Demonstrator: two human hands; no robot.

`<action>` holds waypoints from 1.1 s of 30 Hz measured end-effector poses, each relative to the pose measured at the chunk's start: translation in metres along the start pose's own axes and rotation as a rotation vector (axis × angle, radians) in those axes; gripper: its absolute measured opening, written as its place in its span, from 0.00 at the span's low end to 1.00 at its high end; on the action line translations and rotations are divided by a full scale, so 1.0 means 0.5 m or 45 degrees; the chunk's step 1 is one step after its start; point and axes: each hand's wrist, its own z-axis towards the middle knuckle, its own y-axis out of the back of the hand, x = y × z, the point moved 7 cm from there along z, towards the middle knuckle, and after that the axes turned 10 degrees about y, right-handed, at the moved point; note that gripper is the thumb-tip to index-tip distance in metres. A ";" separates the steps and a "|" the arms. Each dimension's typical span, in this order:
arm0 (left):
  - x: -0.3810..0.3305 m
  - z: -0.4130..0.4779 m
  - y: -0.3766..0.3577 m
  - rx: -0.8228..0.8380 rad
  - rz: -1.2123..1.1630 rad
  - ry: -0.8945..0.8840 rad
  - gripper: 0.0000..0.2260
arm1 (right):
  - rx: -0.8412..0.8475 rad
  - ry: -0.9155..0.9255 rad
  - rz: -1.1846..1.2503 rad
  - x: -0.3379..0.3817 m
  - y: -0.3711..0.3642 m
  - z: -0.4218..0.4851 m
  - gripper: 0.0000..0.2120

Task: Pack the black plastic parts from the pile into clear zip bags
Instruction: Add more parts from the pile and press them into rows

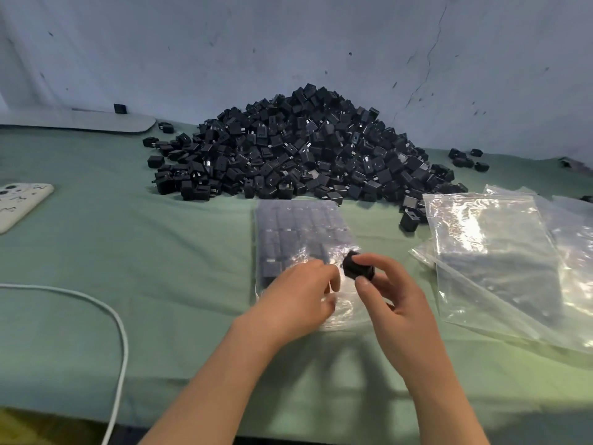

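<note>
Black plastic part (pixel 357 268) pinched in your right hand (pixel 398 303), at the near end of the part-filled zip bag (pixel 288 226). Your left hand (pixel 305 300) grips that end. Pile (pixel 305 146) lies far, behind the bag.

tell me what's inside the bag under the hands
Neat rows of black parts fill the far end of the bag. The near end is hidden by glare and by the left hand gripping it. The right hand pinches one more part, not yet inside.
</note>
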 end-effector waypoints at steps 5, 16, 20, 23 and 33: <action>0.003 0.011 0.031 -0.047 -0.165 0.062 0.01 | 0.227 -0.034 -0.337 0.014 0.003 -0.031 0.11; -0.008 0.011 0.052 -0.005 -0.180 -0.013 0.03 | 0.280 -0.110 -0.932 -0.070 -0.095 -0.018 0.18; 0.004 0.013 0.041 0.069 -0.269 0.012 0.07 | 0.358 -0.127 -1.066 -0.102 -0.108 -0.009 0.20; 0.015 0.024 0.016 0.157 -0.180 0.076 0.16 | 0.350 -0.115 -1.025 -0.107 -0.108 -0.006 0.23; 0.033 0.021 -0.032 0.362 0.051 0.197 0.25 | 0.279 -0.073 -0.921 -0.098 -0.098 -0.006 0.13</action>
